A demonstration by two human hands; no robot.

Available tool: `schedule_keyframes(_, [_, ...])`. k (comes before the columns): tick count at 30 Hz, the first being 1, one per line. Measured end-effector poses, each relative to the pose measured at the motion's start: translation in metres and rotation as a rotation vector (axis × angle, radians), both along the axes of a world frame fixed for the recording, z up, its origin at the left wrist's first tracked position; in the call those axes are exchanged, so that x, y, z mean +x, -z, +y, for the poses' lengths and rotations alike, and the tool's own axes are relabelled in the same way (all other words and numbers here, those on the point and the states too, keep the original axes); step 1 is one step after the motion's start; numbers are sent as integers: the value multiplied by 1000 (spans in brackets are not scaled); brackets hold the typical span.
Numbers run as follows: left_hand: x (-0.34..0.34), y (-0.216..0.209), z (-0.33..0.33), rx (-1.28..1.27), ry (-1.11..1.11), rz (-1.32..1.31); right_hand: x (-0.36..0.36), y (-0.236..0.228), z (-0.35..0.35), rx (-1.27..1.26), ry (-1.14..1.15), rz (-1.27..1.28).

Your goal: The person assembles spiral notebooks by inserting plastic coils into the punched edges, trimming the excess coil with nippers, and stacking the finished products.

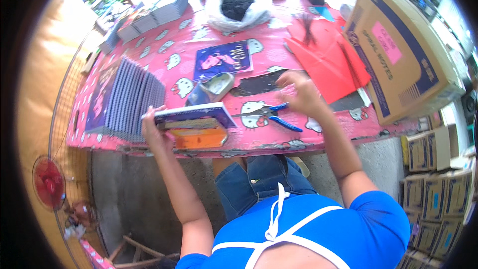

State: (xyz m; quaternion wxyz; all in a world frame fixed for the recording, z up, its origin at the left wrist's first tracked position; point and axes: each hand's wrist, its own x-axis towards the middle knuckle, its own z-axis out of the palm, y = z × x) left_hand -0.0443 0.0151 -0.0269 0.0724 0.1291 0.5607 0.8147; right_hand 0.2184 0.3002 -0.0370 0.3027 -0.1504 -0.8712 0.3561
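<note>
My left hand [155, 128] is closed on the edge of a spiral notebook [196, 112], which is tilted up at the table's near side. Beneath it shows an orange and yellow piece [199, 138], its kind unclear. Just left of that hand stands a tall stack of purple spiral notebooks [127, 102]. My right hand [301, 92] hovers with bent fingers apart and nothing visible in them. Right below it lie pliers with blue handles [271, 113]. Farther in, a dark blue notebook or cover [222, 61] lies flat, with a small grey open container [216, 85] nearer me.
Black coils fill a white plastic bag [238, 10] farther back. Red sheets [323, 65] with dark thin strands lie at the right, beside a large cardboard box [398, 55]. More notebook stacks [154, 17] line the far left. Cartons [433, 194] are piled at lower right.
</note>
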Motion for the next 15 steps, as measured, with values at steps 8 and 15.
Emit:
schedule_keyframes(8, [40, -11, 8, 138, -220, 11, 55, 25, 233, 311, 975, -495])
schedule_keyframes(15, [85, -59, 21, -507, -645, 1074, 70, 29, 274, 480, 950, -552])
